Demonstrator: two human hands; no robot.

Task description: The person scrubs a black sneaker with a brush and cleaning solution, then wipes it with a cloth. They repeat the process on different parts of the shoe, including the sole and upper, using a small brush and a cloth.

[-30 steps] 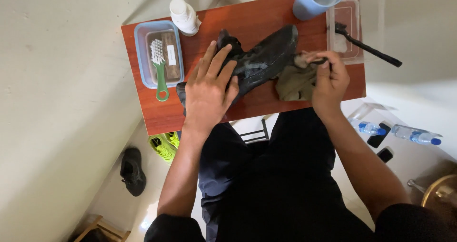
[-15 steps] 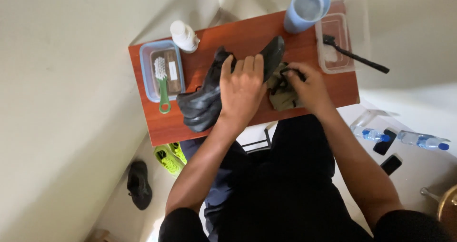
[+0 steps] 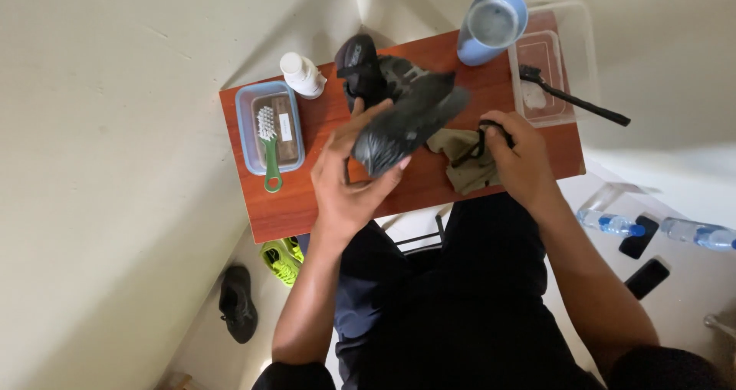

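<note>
Over the small red table [image 3: 307, 206], left hand [image 3: 349, 183] grasps a dark shoe [image 3: 402, 114], sole tilted up. Right hand [image 3: 517, 156], just right of it, clenches an olive cloth [image 3: 464, 167] and black lace [image 3: 468, 154].

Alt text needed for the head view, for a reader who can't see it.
The left hand holds a dark shoe tilted above a small reddish table, while the right hand grips an olive cloth. A green brush lies across a blue container at the left.

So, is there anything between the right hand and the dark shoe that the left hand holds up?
Only the olive cloth, which lies under the right hand on the table. The gap to the shoe in the left hand looks otherwise open.
</note>
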